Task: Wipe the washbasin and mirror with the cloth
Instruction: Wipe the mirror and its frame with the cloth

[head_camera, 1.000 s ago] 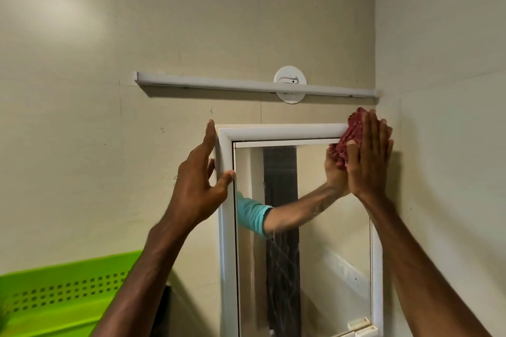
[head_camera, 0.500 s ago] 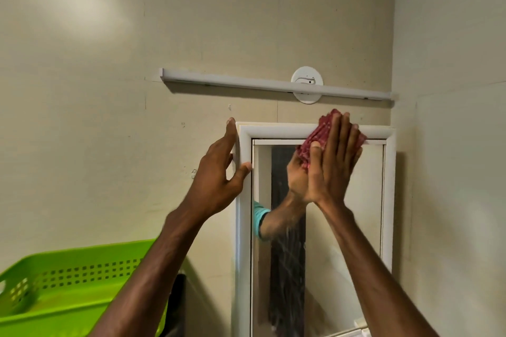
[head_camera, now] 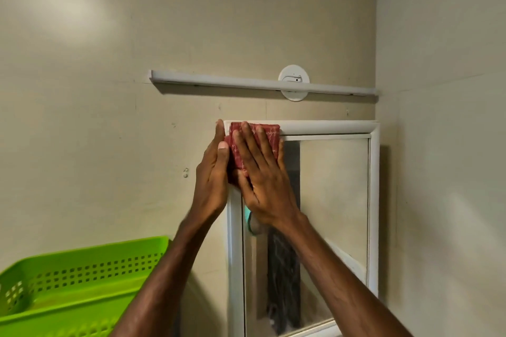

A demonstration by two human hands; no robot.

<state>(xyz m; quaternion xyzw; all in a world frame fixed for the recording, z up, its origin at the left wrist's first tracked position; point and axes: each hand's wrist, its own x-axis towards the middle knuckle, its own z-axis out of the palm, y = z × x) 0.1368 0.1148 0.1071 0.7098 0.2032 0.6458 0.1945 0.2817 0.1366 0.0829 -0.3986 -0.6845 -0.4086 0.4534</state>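
Right hand (head_camera: 262,180) flat, pressing cloth (head_camera: 267,134) on mirror (head_camera: 334,186) corner; left hand (head_camera: 212,172) straight-fingered, bracing frame (head_camera: 235,254). We fear unpinched cloth slipping.

Red cloth (head_camera: 269,134) — top-left corner of mirror (head_camera: 334,186)

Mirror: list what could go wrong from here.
1. The right hand presses the cloth flat, with no grip round it; the cloth could slip and drop.
2. The cloth covers only the top left corner of the mirror; most of the glass could be missed.
3. The left hand lies beside the cloth on the white frame; the two hands may collide.
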